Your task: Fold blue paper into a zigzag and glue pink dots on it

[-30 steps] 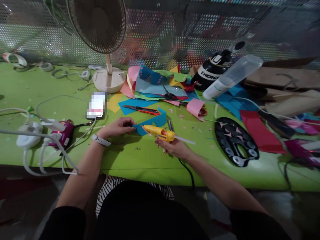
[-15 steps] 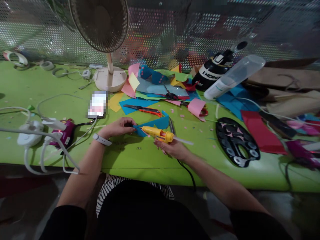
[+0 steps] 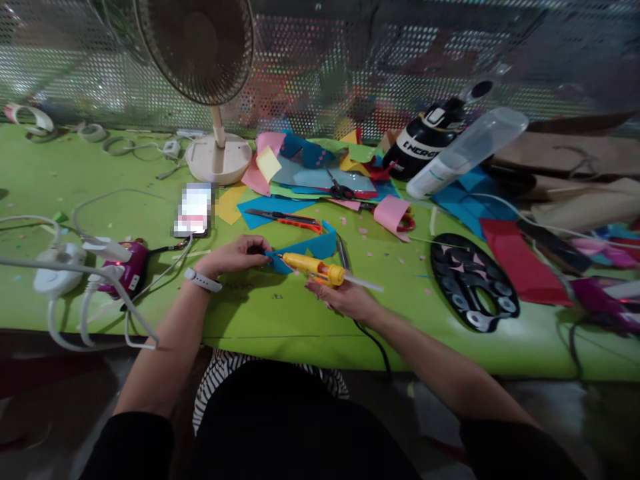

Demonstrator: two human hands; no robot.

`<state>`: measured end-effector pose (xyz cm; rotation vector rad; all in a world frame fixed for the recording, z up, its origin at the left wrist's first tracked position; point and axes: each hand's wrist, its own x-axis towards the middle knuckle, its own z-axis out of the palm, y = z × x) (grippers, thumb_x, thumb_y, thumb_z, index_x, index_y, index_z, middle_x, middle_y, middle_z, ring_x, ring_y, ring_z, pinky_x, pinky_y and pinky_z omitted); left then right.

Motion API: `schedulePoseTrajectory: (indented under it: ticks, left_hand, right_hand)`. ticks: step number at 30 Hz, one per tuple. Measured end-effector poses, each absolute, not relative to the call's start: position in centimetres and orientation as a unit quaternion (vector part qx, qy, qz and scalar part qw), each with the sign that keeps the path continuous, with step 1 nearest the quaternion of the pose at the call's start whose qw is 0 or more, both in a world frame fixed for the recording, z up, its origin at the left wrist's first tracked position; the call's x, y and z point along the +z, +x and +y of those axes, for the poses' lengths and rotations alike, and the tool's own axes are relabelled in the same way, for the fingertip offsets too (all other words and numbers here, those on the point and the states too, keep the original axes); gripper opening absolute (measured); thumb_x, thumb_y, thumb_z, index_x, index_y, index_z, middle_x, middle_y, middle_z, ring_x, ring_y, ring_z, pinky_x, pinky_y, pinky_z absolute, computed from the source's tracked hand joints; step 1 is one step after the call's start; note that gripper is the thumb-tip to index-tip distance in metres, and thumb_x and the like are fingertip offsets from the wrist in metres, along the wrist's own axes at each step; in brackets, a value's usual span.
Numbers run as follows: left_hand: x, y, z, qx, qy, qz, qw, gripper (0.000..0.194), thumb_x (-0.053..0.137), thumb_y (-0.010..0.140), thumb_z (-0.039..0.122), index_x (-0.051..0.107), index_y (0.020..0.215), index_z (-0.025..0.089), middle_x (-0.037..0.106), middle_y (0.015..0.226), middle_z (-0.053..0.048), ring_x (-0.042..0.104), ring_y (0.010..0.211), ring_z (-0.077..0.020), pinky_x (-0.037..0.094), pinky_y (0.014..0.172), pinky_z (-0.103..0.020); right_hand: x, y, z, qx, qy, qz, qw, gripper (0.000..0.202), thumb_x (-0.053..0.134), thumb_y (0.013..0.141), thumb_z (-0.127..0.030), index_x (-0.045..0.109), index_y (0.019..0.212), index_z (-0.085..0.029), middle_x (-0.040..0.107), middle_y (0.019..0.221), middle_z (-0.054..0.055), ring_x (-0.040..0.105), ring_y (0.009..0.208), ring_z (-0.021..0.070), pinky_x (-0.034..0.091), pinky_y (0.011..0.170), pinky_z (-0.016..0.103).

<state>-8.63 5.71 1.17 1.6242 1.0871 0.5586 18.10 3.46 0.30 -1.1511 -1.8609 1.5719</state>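
Observation:
My right hand [image 3: 345,297] is wrapped round a yellow hot glue gun [image 3: 313,267], with a clear glue stick [image 3: 364,283] poking out of its back end. The gun's nozzle points left and meets, or nearly meets, a strip of blue paper [image 3: 320,247]. Pinched in the fingertips of my left hand [image 3: 241,255] is the left end of that strip. Just behind the strip lies an orange and black utility knife [image 3: 285,219] on a blue sheet. A slim metal tool [image 3: 343,252] rests right of the strip, partly hidden by the gun.
A fan [image 3: 219,160] stands at the back, with a phone [image 3: 193,208] before it. Paper scraps and scissors [image 3: 341,191] are heaped behind the knife. Plugs and a purple power strip [image 3: 125,270] sit left. A black bottle [image 3: 420,143] and a black palette-shaped piece [image 3: 475,283] are right.
Both hands, the glue gun and the blue strip hold almost the same positions. The whole view has shifted very slightly.

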Motion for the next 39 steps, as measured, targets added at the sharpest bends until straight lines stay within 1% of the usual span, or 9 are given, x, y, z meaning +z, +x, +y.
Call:
schedulePoseTrajectory:
  ticks: [9,15,19,26,30,34,39]
  left_hand:
    - [1.0,-8.69,5.75,0.241,0.668,0.455,0.537,0.022,0.064,0.077,0.031,0.059,0.091,0.015,0.06,0.08,0.0,0.053,0.068,-0.0104,0.043,0.065,-0.025]
    - [1.0,-8.66,5.75,0.242,0.67,0.454,0.536,0.02,0.063,0.077,0.029,0.059,0.091,0.015,0.06,0.079,0.0,0.052,0.068,-0.0104,0.042,0.065,-0.025]
    - [1.06,-8.6,5.71,0.24,0.667,0.455,0.538,0.02,0.064,0.077,0.03,0.059,0.09,0.015,0.059,0.078,0.0,0.052,0.067,-0.0103,0.041,0.064,-0.025]
    - [1.18,-8.6,5.72,0.241,0.662,0.454,0.546,0.019,0.064,0.077,0.029,0.06,0.09,0.015,0.059,0.078,0.0,0.053,0.068,-0.0103,0.043,0.065,-0.025]
    - [1.05,-8.69,5.75,0.245,0.666,0.451,0.541,0.018,0.064,0.077,0.029,0.06,0.089,0.015,0.06,0.078,0.0,0.053,0.068,-0.0103,0.042,0.065,-0.025]
    - [1.08,-8.63,5.71,0.247,0.663,0.455,0.541,0.018,0.064,0.077,0.028,0.06,0.089,0.015,0.06,0.077,0.001,0.053,0.067,-0.01,0.042,0.064,-0.025]
    - [1.35,-8.56,5.65,0.245,0.659,0.456,0.546,0.018,0.065,0.077,0.028,0.06,0.089,0.015,0.058,0.075,0.001,0.052,0.066,-0.0096,0.042,0.061,-0.023]
  right_hand:
    - [0.7,18.02,3.29,0.547,-0.416,-0.693,0.218,0.043,0.063,0.077,-0.061,0.061,0.082,-0.019,0.049,0.056,-0.002,0.043,0.047,0.0118,0.038,0.042,0.027]
    - [0.88,17.9,3.21,0.536,-0.415,-0.701,0.223,0.043,0.062,0.076,-0.062,0.06,0.079,-0.019,0.048,0.053,-0.003,0.043,0.047,0.0128,0.037,0.042,0.028]
    - [0.95,17.98,3.27,0.518,-0.415,-0.716,0.215,0.044,0.061,0.078,-0.061,0.064,0.085,-0.018,0.049,0.055,-0.002,0.046,0.05,0.0144,0.04,0.043,0.028]
    - [0.84,18.07,3.25,0.506,-0.417,-0.722,0.222,0.038,0.061,0.08,-0.056,0.065,0.085,-0.019,0.05,0.052,-0.002,0.046,0.044,0.0133,0.039,0.037,0.027]
    - [0.8,18.03,3.24,0.507,-0.417,-0.72,0.225,0.036,0.062,0.079,-0.056,0.062,0.082,-0.019,0.049,0.052,-0.003,0.044,0.044,0.0132,0.036,0.036,0.028]
    - [0.68,17.98,3.3,0.506,-0.413,-0.722,0.23,0.036,0.063,0.079,-0.055,0.061,0.079,-0.019,0.049,0.054,-0.002,0.043,0.046,0.0127,0.035,0.039,0.028]
    - [0.58,17.92,3.27,0.491,-0.41,-0.729,0.243,0.031,0.065,0.078,-0.051,0.059,0.08,-0.021,0.047,0.056,-0.003,0.04,0.047,0.0118,0.034,0.041,0.028]
